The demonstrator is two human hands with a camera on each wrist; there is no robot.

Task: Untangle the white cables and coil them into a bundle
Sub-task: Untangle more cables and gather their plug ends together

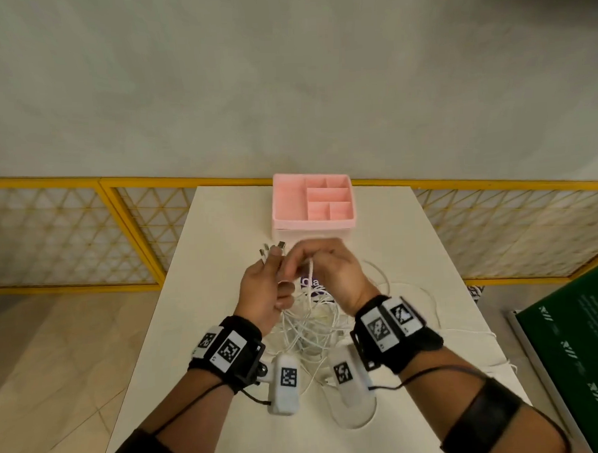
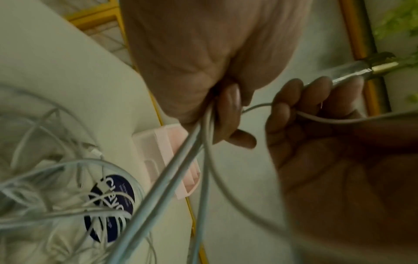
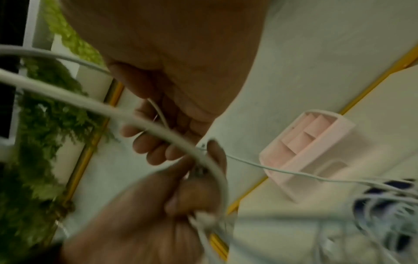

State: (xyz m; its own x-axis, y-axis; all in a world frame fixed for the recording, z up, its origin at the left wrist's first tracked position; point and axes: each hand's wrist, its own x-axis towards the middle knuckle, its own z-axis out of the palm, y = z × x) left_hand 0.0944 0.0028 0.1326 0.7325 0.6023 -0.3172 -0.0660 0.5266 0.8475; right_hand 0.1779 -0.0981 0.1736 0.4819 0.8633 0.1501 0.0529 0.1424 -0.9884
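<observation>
A tangle of white cables (image 1: 308,325) lies on the white table (image 1: 222,229), and strands rise from it to both hands. My left hand (image 1: 275,272) grips several cable ends, whose metal connectors (image 1: 273,249) stick up past its fingers. The left wrist view shows those fingers (image 2: 228,107) curled round the strands (image 2: 181,160). My right hand (image 1: 302,264) is close beside it and pinches one cable (image 1: 311,268) that curves down to the heap. In the right wrist view this cable (image 3: 158,110) runs through the curled right fingers (image 3: 144,142).
A pink divided organizer (image 1: 311,231) stands behind the hands at the table's far edge. A dark blue round label (image 1: 310,284) lies under the cables. A yellow lattice railing (image 1: 117,186) runs behind the table, and a green board (image 1: 577,351) stands at right.
</observation>
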